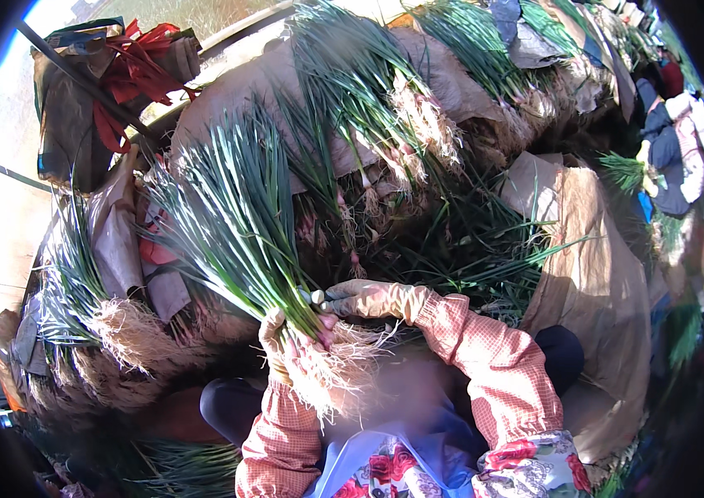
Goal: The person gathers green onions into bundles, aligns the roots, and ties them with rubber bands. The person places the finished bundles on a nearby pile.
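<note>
A thick bunch of green-leaved allium plants (246, 218) with pinkish bulbs and pale stringy roots stands tilted in front of me, leaves pointing up and left. My left hand (274, 336), in a tan glove, grips it low on the left side, beside the bulbs; its fingers are partly hidden behind the stems. On the right side, my right hand (352, 299), also gloved, reaches to the stems just above the bulbs with its fingertips at a small pale round thing (318, 297); whether it grips that or the stems I cannot tell.
Further bunches lie on sacking beyond (414, 118) and at the left (121, 330). Loose plants (464, 249) fill the dark middle. A brown woven sack (601, 299) stands at the right. Red strips (140, 62) hang over rolled bags at upper left. Another person (669, 143) sits at far right.
</note>
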Motion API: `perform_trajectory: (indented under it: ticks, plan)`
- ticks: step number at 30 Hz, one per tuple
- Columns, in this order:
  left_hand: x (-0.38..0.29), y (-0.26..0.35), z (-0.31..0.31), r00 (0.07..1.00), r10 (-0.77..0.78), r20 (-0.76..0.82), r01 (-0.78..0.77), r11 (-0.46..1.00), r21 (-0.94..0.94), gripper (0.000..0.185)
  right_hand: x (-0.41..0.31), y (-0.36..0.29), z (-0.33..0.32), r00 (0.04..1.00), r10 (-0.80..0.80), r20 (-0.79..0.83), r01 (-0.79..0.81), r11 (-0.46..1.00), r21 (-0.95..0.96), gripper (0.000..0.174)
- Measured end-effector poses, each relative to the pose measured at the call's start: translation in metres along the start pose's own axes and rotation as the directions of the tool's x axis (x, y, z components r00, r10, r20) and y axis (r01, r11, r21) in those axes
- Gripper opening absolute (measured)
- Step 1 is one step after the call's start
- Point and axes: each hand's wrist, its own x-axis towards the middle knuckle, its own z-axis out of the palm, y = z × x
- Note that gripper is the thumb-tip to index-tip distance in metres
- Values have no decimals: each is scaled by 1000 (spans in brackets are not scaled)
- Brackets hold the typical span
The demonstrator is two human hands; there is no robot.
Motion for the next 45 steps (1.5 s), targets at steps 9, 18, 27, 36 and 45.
perform_trajectory:
  ticks: [9, 18, 27, 36, 45]
  plan:
    - [2, 3, -6, 985, -65, 162, 88, 986, -142, 75, -37, -74, -41, 741, 660, -123, -597, 564, -570, 41]
    - [-14, 35, 41, 902, 208, 378, -230, 973, 13, 52, 21, -41, -20, 742, -295, -601, -378, 557, -740, 28]
    - [5, 43, 22, 917, 186, 351, -160, 982, -102, 75, 72, -27, -93, 617, 24, -786, -693, 489, -530, 52]
    - [42, 31, 6, 962, 8, 273, -34, 995, 90, 70, -5, -48, -16, 955, -160, -249, -74, 686, -724, 27]
    - [43, 11, -12, 998, 1, 69, -21, 956, 294, 52, 71, -49, -17, 754, -253, -606, -406, 545, -734, 27]
